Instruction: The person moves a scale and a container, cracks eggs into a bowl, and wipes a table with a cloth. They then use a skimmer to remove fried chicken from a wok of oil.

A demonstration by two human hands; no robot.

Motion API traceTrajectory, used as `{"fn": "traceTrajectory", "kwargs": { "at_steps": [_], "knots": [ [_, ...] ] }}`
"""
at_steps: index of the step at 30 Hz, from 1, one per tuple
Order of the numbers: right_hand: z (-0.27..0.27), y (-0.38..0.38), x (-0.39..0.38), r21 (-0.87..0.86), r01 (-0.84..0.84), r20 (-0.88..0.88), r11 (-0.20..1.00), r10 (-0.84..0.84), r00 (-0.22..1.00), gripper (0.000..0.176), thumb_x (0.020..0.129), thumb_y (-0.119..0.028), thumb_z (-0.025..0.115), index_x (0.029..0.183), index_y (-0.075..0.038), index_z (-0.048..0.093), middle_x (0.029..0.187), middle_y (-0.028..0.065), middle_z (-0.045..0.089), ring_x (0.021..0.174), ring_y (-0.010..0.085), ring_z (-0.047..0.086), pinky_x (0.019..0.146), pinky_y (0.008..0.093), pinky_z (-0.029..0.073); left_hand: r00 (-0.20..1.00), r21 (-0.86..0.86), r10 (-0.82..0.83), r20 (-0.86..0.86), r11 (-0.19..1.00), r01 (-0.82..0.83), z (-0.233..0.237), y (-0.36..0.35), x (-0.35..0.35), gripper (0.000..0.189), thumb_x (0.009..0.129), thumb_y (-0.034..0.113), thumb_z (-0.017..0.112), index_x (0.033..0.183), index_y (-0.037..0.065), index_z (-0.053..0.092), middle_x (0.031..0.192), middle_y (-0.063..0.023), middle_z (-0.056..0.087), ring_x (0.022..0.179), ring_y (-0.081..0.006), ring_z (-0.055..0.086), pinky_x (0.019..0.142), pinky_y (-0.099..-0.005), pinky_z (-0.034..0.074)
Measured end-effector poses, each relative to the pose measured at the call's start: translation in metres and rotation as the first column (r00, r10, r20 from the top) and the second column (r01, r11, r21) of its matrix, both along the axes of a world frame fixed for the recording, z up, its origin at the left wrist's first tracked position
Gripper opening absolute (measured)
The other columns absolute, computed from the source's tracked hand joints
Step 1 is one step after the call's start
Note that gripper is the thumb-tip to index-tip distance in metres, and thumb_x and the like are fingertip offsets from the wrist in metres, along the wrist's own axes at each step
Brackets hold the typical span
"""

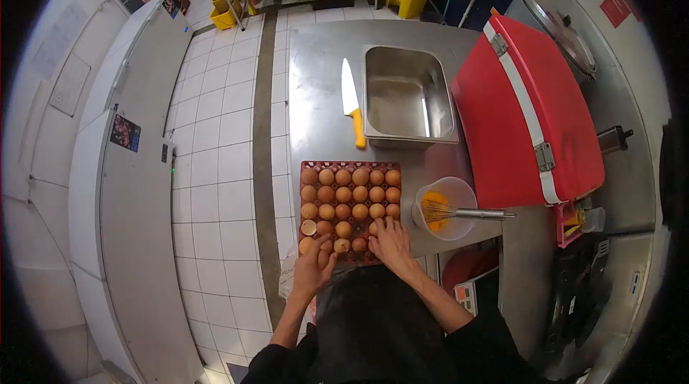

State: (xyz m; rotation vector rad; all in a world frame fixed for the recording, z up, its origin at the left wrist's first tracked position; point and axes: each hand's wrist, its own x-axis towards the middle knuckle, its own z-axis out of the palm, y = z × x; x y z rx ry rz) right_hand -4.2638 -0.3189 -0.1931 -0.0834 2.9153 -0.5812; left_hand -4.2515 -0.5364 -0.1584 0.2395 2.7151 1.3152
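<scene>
one brown egg (pixel 341 246) sits in the near row of the red tray (pixel 351 164), between the hands, just right of the left hand (pixel 313 268), which is nearer; its long axis appears upright, though the overhead view leaves this unsettled. its top shows a paler, marked patch, possibly a crack. left fingers bend over the tray's near-left part, right hand (pixel 392 246) fingers sit slightly apart; whether either grips cannot be told.

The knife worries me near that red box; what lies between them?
In the head view, a steel pan stands between the knife and the red box.
</scene>
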Motion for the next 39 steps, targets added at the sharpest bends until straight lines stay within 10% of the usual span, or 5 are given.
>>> {"fn": "traceTrajectory", "kwargs": {
  "at_steps": [16,19,21,24,39],
  "knots": [
    [-0.019,0.013,-0.004,-0.259,0.115,-0.153,0.959,-0.158,0.976,0.053,0.08,-0.015,0.069,0.123,0.003,0.044,0.106,0.0222,0.054,0.086,0.0336,0.062,0.072,0.0448,0.053,0.994,0.284,0.023,0.105,0.957,-0.052,0.007,0.042,-0.01,0.038,0.088,0.014,0.062,0.12,0.0,0.046,0.111,-0.0215,0.058,0.105,-0.0396,0.057,0.091,-0.0421,0.045],
    [0.028,0.029,-0.001,-0.832,0.355,0.322,0.426,-0.15,0.935,0.045,0.088,-0.02,0.057,0.124,0.004,0.044,0.104,0.0164,0.056,0.083,0.0244,0.061,0.071,0.0377,0.053,1.0,0.311,0.017,-0.01,0.95,-0.013,0.034,0.057,-0.022,0.041,0.085,0.01,0.066,0.121,-0.001,0.048,0.113,-0.0212,0.058,0.106,-0.0373,0.057,0.091,-0.0409,0.045],
    [0.072,0.037,0.004,-0.831,0.445,0.488,-0.335,-0.055,0.871,0.04,0.093,-0.026,0.041,0.123,0.0,0.046,0.105,0.0134,0.057,0.08,0.0195,0.059,0.069,0.0325,0.051,0.991,0.279,0.018,-0.13,0.96,0.02,0.065,0.071,-0.026,0.043,0.084,0.008,0.067,0.122,-0.001,0.049,0.113,-0.0211,0.058,0.105,-0.0353,0.058,0.091,-0.0403,0.046],
    [0.102,0.049,0.014,-0.806,0.404,0.488,-0.432,-0.1,0.867,0.037,0.096,-0.03,0.03,0.119,-0.007,0.047,0.103,0.0087,0.056,0.081,0.017,0.059,0.071,0.0312,0.049,0.798,0.331,0.137,-0.587,0.94,0.082,0.097,0.111,-0.025,0.052,0.076,0.002,0.072,0.125,0.001,0.053,0.118,-0.0188,0.058,0.105,-0.0305,0.058,0.089,-0.0395,0.048],
    [0.107,0.143,0.05,-0.762,0.375,0.573,-0.527,-0.281,0.77,0.038,0.097,-0.033,0.036,0.123,-0.008,0.047,0.111,0.0058,0.055,0.093,0.0158,0.055,0.08,0.0327,0.045,0.855,0.336,-0.16,-0.494,0.872,0.357,0.083,0.227,-0.02,0.048,0.077,0.007,0.067,0.122,0.001,0.049,0.112,-0.0227,0.06,0.099,-0.0351,0.062,0.083,-0.0407,0.051]
  ]
}}
